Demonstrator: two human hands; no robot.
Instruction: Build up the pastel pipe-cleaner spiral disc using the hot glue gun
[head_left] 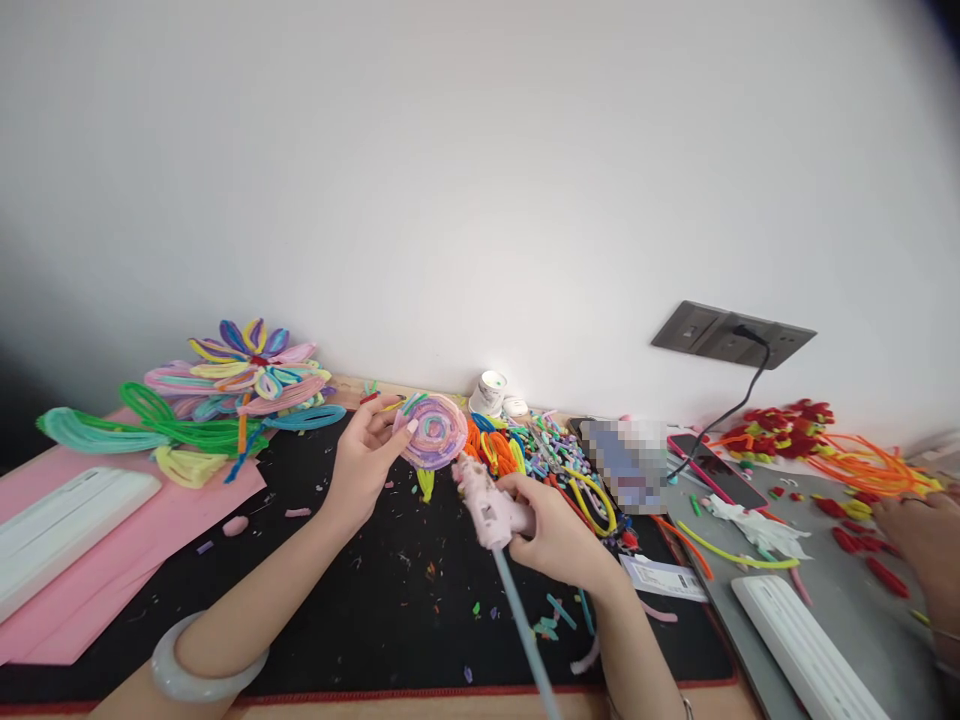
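A round coil of pink and purple fuzzy stems [431, 432] is pinched at its left edge by my left hand [367, 450], raised above the black mat [337, 600]. My right hand [544, 520] is wrapped round the handle of a pale pink glue gun [487, 505]. A long translucent glue stick [525, 625] juts from its back towards me. The gun's nozzle end is close to the coil's lower right edge; whether they touch I cannot tell. Orange stem loops [499, 450] lie just behind the gun.
Fuzzy-stem flowers [259, 370] and pink sheets [90, 600] lie left. Behind the mat are a white cup [489, 393] and cut pieces [555, 445]. Right, a phone [718, 470], a white case [810, 650] and another person's hand [922, 530] near red pieces [885, 577].
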